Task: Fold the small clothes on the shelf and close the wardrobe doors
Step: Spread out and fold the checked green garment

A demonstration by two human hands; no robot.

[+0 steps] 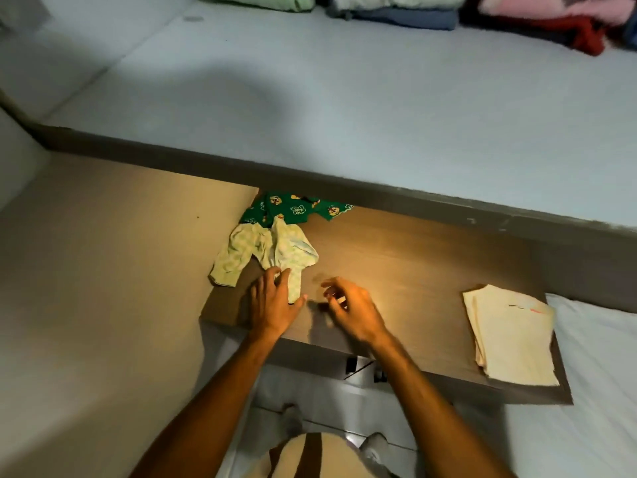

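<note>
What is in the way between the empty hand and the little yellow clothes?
Nothing visible. The right hand hovers over bare wooden shelf, just beside the pale yellow garment. The left hand already rests on the garment's near edge.

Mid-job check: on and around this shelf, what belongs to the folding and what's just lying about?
Job:
pale yellow garment, under the left hand
green printed garment
folded cream cloth
right hand, empty
brown shelf

Lying about:
stacked clothes on the upper shelf
</note>
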